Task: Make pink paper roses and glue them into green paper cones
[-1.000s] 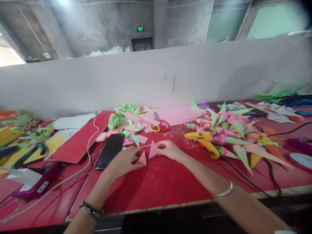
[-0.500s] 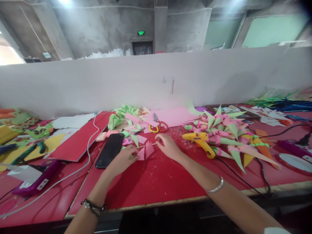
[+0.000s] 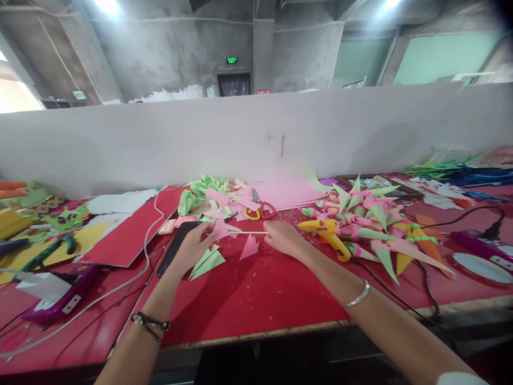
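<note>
My left hand (image 3: 197, 243) pinches a pink paper triangle (image 3: 220, 228) just above the red table (image 3: 256, 299), over the edge of a black phone (image 3: 175, 247). My right hand (image 3: 282, 238) is closed on the end of a thin wooden stick (image 3: 250, 232) that runs left toward the pink piece. A second pink triangle (image 3: 249, 247) lies flat between my hands. Green paper triangles (image 3: 206, 261) lie under my left hand.
A yellow glue gun (image 3: 329, 233) with a black cord lies right of my right hand, beside a heap of pink and green paper cones (image 3: 368, 216). Red-and-yellow scissors (image 3: 260, 208) rest on pink sheets behind. A purple glue gun (image 3: 60, 299) and white cable lie left.
My left hand lifted a pink triangle off the table and moved up over the phone. My right hand let go of the other triangle, which lies flat, and now holds the stick.
</note>
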Demonstrator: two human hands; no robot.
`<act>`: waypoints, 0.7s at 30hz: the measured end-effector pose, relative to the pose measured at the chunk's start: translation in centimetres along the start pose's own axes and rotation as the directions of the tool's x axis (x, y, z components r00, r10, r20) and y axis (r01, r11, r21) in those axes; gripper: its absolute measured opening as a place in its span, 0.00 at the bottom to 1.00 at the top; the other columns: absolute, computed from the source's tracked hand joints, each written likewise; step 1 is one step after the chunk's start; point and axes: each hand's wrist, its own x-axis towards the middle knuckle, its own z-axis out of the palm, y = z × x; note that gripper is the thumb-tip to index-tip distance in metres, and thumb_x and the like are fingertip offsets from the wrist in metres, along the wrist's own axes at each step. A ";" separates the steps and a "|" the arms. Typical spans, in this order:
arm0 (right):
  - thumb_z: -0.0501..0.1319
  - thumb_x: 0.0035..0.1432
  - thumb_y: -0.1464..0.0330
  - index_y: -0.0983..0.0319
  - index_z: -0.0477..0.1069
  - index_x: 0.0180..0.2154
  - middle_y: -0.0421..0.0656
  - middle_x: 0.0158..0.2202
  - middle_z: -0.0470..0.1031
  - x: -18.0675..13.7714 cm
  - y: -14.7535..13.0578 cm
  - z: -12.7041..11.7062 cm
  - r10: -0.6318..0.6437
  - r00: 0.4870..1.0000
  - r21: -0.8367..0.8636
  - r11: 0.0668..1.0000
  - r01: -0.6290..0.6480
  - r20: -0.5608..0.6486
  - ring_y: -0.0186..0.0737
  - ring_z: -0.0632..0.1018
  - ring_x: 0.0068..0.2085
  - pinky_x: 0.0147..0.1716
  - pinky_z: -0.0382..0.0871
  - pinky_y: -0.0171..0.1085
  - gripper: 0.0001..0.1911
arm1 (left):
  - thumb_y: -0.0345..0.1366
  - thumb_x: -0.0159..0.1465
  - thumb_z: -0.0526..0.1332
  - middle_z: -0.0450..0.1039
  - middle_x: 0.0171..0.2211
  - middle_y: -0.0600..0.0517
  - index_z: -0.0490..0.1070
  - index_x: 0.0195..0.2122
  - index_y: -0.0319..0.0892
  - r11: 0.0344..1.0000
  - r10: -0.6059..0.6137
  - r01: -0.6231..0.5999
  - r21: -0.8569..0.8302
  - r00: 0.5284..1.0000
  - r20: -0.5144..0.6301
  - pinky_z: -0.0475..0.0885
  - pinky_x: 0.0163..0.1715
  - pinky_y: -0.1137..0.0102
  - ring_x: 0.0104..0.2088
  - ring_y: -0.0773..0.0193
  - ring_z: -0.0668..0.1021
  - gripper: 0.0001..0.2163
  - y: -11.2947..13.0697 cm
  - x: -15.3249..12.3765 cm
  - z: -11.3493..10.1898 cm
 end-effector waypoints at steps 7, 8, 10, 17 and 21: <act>0.45 0.58 0.71 0.63 0.66 0.38 0.48 0.32 0.74 -1.4 1.9 -4.0 0.016 0.993 0.000 1.000 -0.016 -0.119 0.40 0.73 0.32 0.27 0.57 0.34 0.13 | 0.43 0.55 0.55 0.63 0.23 0.57 0.63 0.35 0.40 0.976 -0.022 -0.002 -0.219 0.994 -0.111 0.60 0.22 0.75 0.21 0.71 0.65 0.12 -0.6 3.4 0.3; 0.44 0.59 0.70 0.62 0.66 0.38 0.47 0.33 0.74 -1.6 2.1 -4.4 0.014 0.988 0.011 1.000 -0.013 -0.151 0.39 0.73 0.32 0.28 0.56 0.33 0.13 | 0.42 0.54 0.55 0.63 0.24 0.56 0.63 0.35 0.40 0.967 -0.030 -0.006 -0.255 0.990 -0.136 0.60 0.22 0.76 0.21 0.71 0.65 0.12 -0.7 3.9 0.6; 0.45 0.59 0.68 0.61 0.67 0.36 0.45 0.32 0.73 -1.8 2.3 -4.8 -0.007 0.971 0.071 0.997 0.025 -0.237 0.38 0.72 0.33 0.28 0.56 0.33 0.13 | 0.41 0.53 0.56 0.62 0.24 0.57 0.63 0.33 0.39 0.934 -0.075 0.013 -0.357 0.984 -0.159 0.59 0.20 0.76 0.19 0.73 0.62 0.11 -1.1 4.7 1.0; 0.50 0.57 0.68 0.61 0.69 0.29 0.43 0.30 0.73 -1.6 2.5 -2.7 -0.038 0.917 0.228 0.964 0.139 -0.398 0.36 0.71 0.34 0.33 0.58 0.32 0.11 | 0.39 0.54 0.52 0.52 0.18 0.61 0.59 0.32 0.40 0.861 -0.198 0.068 -0.504 0.958 -0.209 0.52 0.16 0.79 0.16 0.76 0.57 0.09 -2.7 5.3 1.4; 0.50 0.57 0.68 0.62 0.69 0.29 0.42 0.29 0.72 -1.6 2.1 -1.5 -0.047 0.891 0.256 0.950 0.180 -0.451 0.36 0.71 0.33 0.33 0.58 0.33 0.10 | 0.39 0.54 0.54 0.52 0.18 0.61 0.61 0.31 0.39 0.850 -0.225 0.130 -0.510 0.966 -0.129 0.52 0.16 0.79 0.17 0.76 0.57 0.09 -3.4 4.6 0.9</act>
